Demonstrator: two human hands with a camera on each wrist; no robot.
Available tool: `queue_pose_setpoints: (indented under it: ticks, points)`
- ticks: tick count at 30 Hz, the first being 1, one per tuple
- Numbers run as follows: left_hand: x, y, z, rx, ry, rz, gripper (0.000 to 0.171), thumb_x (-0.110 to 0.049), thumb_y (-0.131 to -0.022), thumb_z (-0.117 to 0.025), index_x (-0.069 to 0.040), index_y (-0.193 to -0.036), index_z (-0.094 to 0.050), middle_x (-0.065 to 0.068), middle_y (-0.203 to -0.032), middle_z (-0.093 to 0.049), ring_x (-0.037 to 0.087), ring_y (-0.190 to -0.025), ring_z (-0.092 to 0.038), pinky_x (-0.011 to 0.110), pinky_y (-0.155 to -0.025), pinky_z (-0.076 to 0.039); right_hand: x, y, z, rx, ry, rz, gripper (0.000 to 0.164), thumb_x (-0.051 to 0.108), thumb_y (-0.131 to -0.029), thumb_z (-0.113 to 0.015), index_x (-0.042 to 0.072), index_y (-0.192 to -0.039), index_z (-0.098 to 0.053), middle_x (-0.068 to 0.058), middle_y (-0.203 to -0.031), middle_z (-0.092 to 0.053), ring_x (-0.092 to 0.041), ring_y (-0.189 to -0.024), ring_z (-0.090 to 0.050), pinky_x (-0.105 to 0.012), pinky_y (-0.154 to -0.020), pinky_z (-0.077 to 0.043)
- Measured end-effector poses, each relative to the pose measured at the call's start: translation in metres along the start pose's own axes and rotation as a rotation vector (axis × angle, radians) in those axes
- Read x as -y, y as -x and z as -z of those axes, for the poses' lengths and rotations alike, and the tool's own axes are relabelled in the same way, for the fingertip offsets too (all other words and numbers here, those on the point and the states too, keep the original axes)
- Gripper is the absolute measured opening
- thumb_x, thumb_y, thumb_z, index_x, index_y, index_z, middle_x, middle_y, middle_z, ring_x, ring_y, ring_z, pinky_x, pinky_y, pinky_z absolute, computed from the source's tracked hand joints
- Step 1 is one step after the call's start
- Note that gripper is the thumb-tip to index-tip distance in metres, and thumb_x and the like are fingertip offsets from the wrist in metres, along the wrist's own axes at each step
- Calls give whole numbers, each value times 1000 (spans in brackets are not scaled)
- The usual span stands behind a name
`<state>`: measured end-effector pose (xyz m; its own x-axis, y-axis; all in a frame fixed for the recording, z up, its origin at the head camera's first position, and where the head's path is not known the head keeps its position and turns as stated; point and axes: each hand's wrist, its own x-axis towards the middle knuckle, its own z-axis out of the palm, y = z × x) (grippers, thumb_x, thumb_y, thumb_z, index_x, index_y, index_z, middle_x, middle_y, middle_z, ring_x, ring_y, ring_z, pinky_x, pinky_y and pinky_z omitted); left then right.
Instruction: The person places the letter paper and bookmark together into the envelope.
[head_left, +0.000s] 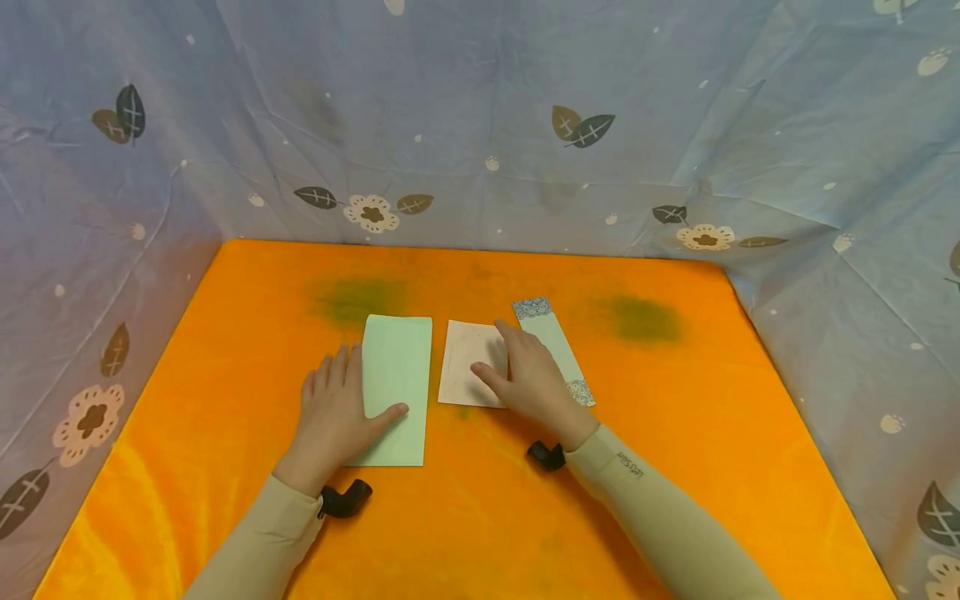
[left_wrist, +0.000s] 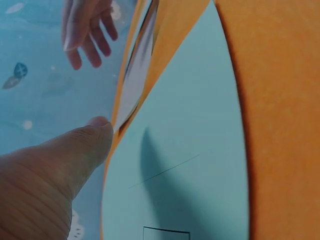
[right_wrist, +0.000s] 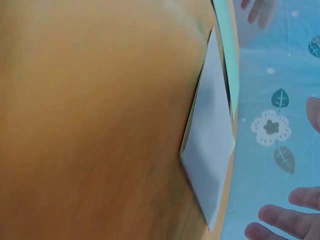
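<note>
Left of the frame's center, the left hand (head_left: 333,421) overlaps a green sheet (head_left: 402,383); at center, the right hand (head_left: 534,379) overlaps a white square (head_left: 467,357) and patterned strip (head_left: 542,322); both hold thumb and fingers wide.

Green sheet (head_left: 397,358): paper, smooth, matt. White square (head_left: 462,367): paper, matt. Strip (head_left: 547,327): paper-like, smooth. Table cover (head_left: 465,517): cloth, velvety, slight sheen. Curtain (head_left: 480,83): thin, creased, plastic-like, faintly glossy. Sleeves (head_left: 667,525): matt cloth.
</note>
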<state>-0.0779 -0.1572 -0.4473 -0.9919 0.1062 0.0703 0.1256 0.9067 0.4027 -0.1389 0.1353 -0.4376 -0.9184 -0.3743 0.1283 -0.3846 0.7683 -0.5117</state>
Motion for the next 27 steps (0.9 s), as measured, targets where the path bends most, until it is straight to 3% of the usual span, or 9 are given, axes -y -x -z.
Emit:
queue_pose_setpoints:
  ticks: [16,27]
  points:
    - [3,4,-6,25,-1,-3,113,-65,-78,-67,5,-152,-16,29,-150,-25,49,-134,-22,63,-108,-14,13,-5,-11,47,-90,-24,72,49,-95,-55,7,-149,-35,-10,-139,-51,-24,-129,-45,-43,-107,-37]
    - [5,9,-8,21,-4,-9,112,-62,-78,-70,6,-150,-19,30,-143,-33,49,-131,-25,61,-108,-16,21,-12,-20,122,-353,-115,73,53,-93,-57,11,-148,-37,-6,-133,-54,-21,-118,-54,-39,-98,-46]
